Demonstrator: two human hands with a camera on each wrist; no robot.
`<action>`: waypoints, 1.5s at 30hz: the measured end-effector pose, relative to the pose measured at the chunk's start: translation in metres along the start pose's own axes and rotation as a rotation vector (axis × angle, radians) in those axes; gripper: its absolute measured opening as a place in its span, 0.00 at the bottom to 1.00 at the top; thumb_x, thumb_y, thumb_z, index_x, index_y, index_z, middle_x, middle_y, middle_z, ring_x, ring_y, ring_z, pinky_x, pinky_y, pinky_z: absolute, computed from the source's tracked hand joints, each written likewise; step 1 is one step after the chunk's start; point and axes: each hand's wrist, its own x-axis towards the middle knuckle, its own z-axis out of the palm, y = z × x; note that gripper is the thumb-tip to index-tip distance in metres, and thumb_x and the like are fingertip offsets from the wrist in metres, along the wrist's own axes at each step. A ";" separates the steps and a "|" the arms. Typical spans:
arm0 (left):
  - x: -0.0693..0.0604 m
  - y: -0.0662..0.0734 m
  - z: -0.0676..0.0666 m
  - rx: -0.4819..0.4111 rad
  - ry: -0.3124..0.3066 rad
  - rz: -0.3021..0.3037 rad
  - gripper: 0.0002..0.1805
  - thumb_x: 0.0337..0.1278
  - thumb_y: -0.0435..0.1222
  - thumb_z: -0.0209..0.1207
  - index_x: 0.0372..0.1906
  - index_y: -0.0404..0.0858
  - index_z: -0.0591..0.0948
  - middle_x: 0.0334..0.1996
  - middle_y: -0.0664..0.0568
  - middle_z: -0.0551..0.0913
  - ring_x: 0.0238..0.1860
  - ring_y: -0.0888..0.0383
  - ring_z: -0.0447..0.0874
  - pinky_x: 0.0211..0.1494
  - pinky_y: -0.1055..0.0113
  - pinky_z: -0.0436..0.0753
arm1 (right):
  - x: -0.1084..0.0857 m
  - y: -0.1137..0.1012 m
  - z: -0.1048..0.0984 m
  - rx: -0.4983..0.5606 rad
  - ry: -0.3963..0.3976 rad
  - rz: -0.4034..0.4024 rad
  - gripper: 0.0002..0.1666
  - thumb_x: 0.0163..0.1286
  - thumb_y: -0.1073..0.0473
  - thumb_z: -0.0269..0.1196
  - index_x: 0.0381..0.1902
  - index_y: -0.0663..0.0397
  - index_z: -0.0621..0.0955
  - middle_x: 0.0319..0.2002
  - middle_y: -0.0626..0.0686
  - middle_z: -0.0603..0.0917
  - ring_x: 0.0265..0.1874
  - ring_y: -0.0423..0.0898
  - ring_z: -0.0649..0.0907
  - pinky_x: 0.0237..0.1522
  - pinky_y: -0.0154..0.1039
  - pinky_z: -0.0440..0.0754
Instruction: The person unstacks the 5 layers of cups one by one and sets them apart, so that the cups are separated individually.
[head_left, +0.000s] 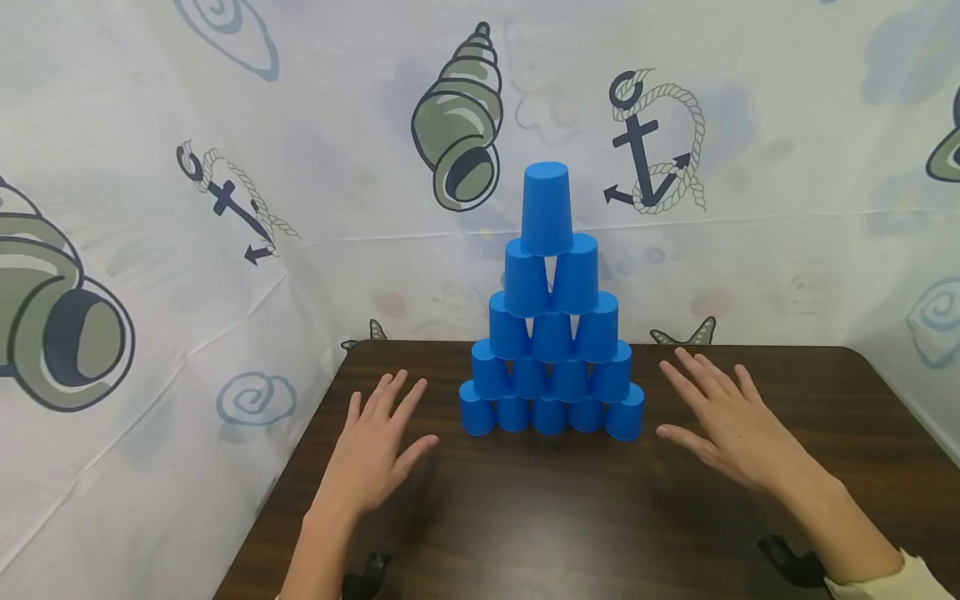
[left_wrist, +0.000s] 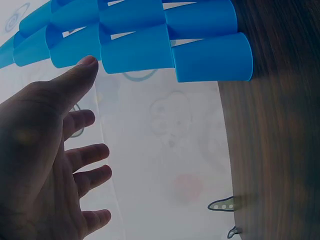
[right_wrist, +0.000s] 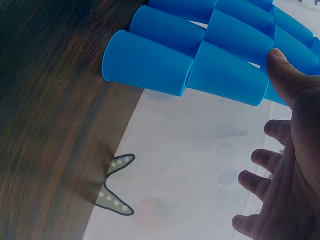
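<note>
Blue plastic cups (head_left: 551, 336) stand upside down in a tall pyramid on the dark wooden table, narrowing to a single cup (head_left: 547, 208) on top. To the left of the stack, my left hand (head_left: 367, 454) hovers with its fingers spread, apart from the cups. On the other side my right hand (head_left: 731, 429) is held up the same way, also touching nothing. The left wrist view shows the left palm (left_wrist: 40, 150) facing the cups (left_wrist: 215, 57) with the fingers extended. In the right wrist view, the right palm (right_wrist: 300, 165) likewise faces the cups (right_wrist: 145, 62).
The brown table (head_left: 555, 517) extends in front of the stack and to both sides. Behind it hangs a pale cloth (head_left: 360, 167) printed with shells, anchors and starfish. Dark straps (head_left: 791, 562) show near both wrists.
</note>
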 end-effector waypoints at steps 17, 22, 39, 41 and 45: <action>0.036 0.005 -0.022 -0.193 0.375 0.115 0.32 0.63 0.49 0.60 0.71 0.47 0.70 0.64 0.48 0.73 0.62 0.46 0.73 0.63 0.39 0.67 | 0.008 0.005 0.005 0.115 -0.016 0.014 0.50 0.68 0.36 0.61 0.78 0.49 0.54 0.75 0.63 0.57 0.71 0.65 0.59 0.70 0.67 0.42; 0.065 0.021 -0.047 -0.390 0.586 0.143 0.25 0.60 0.40 0.62 0.64 0.45 0.77 0.53 0.51 0.80 0.52 0.51 0.78 0.50 0.49 0.76 | 0.011 0.009 0.019 0.248 -0.060 0.069 0.50 0.67 0.38 0.62 0.77 0.52 0.55 0.72 0.66 0.61 0.66 0.70 0.65 0.61 0.72 0.60; 0.192 0.088 -0.109 -0.651 0.222 0.146 0.42 0.62 0.53 0.59 0.76 0.47 0.57 0.69 0.51 0.68 0.65 0.57 0.70 0.61 0.54 0.77 | 0.017 0.024 0.109 0.562 -0.041 0.249 0.48 0.65 0.45 0.68 0.71 0.66 0.62 0.61 0.71 0.74 0.58 0.70 0.75 0.53 0.69 0.73; 0.200 0.090 -0.109 -0.696 0.203 0.120 0.44 0.60 0.53 0.61 0.77 0.47 0.56 0.70 0.51 0.68 0.65 0.55 0.72 0.60 0.54 0.78 | 0.018 0.022 0.114 0.560 -0.041 0.273 0.48 0.64 0.44 0.68 0.71 0.65 0.63 0.61 0.70 0.74 0.58 0.70 0.75 0.54 0.69 0.72; 0.211 0.094 -0.107 -0.741 0.180 0.093 0.45 0.58 0.54 0.63 0.76 0.47 0.57 0.69 0.51 0.69 0.64 0.53 0.73 0.58 0.54 0.79 | 0.018 0.020 0.122 0.560 -0.042 0.305 0.47 0.63 0.46 0.69 0.71 0.64 0.64 0.61 0.69 0.75 0.59 0.68 0.76 0.56 0.67 0.72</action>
